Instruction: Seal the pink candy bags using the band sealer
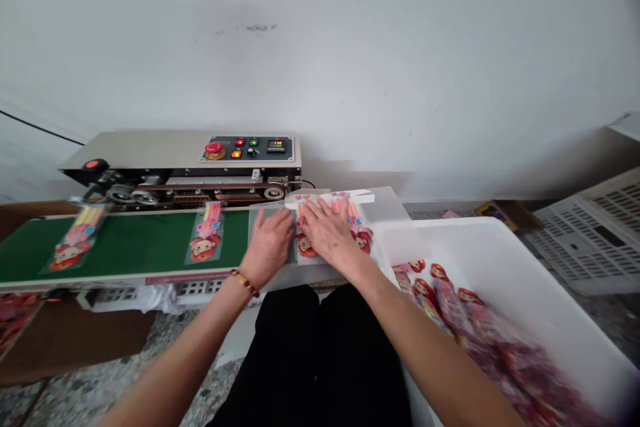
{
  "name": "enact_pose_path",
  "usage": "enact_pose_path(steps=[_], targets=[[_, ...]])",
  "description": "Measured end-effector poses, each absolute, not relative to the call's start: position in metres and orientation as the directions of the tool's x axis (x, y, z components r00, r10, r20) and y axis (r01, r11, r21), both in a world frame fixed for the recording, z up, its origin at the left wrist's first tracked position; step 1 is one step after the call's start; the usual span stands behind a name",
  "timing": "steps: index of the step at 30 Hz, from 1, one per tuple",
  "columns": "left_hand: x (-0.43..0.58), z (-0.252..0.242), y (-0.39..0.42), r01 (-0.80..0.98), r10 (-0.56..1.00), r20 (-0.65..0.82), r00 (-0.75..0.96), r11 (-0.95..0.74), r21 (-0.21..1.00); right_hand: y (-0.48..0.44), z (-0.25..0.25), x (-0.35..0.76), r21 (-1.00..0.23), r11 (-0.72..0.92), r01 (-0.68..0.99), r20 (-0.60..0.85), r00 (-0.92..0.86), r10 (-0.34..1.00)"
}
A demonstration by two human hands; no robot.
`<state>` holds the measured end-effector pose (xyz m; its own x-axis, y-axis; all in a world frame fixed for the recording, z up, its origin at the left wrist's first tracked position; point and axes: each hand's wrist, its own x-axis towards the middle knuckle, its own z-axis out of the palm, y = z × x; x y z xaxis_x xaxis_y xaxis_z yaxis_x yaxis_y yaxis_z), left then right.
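My right hand (327,230) lies with spread fingers over two clear packets on the white surface at the belt's right end. One packet (306,247) shows left of that hand, the other (363,238) on its right side; each has a red-haired cartoon head and pale sticks. My left hand (273,240) rests just left of them, its fingers a little apart on a grey plate, with nothing visible in it. Two more packets lie on the green belt (145,240), one near the middle (205,240) and one farther left (79,240).
Behind the belt stands a sealing machine (150,150) with a red stop button (215,149) and lit switches. At right, a white tub (480,227) holds many packets. A cardboard box (90,340) sits below left, and white crates (590,233) stand far right.
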<state>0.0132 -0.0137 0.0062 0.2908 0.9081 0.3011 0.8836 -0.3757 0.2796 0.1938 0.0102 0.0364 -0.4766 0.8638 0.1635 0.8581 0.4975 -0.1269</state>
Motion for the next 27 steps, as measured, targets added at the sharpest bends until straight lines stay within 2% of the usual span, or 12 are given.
enact_pose_path(steps=[4,8,12,15,17,21,24,27], targets=[[0.053,0.004,-0.003,0.854,0.897,0.257,0.361,-0.428,0.296,0.008,0.038,0.238,-0.071,0.420,0.905,0.173,-0.403,0.899],[0.014,-0.004,0.001,0.867,0.910,0.237,0.340,-0.401,0.295,0.005,0.034,0.255,-0.024,0.457,0.889,0.149,-0.449,0.881],[-0.059,-0.008,-0.003,0.870,0.922,0.206,0.328,-0.380,0.315,0.005,0.028,0.231,-0.069,0.491,0.868,0.127,-0.481,0.868],[-0.079,-0.003,-0.006,0.917,0.935,0.258,0.242,-0.308,0.253,0.008,0.023,0.206,-0.109,0.525,0.844,0.161,-0.507,0.847],[-0.063,0.000,-0.007,0.923,0.924,0.307,0.229,-0.306,0.232,0.010,0.021,0.194,-0.129,0.544,0.829,0.188,-0.518,0.834],[0.009,0.002,-0.004,0.839,0.874,0.294,0.387,-0.466,0.281,0.010,0.028,0.201,-0.130,0.551,0.824,0.181,-0.526,0.831],[0.037,0.001,0.001,0.835,0.877,0.263,0.403,-0.470,0.286,0.007,0.034,0.228,-0.091,0.464,0.881,0.155,-0.448,0.881],[0.016,-0.001,0.002,0.844,0.888,0.252,0.385,-0.449,0.294,0.003,0.033,0.250,-0.059,0.393,0.918,0.158,-0.380,0.911]])
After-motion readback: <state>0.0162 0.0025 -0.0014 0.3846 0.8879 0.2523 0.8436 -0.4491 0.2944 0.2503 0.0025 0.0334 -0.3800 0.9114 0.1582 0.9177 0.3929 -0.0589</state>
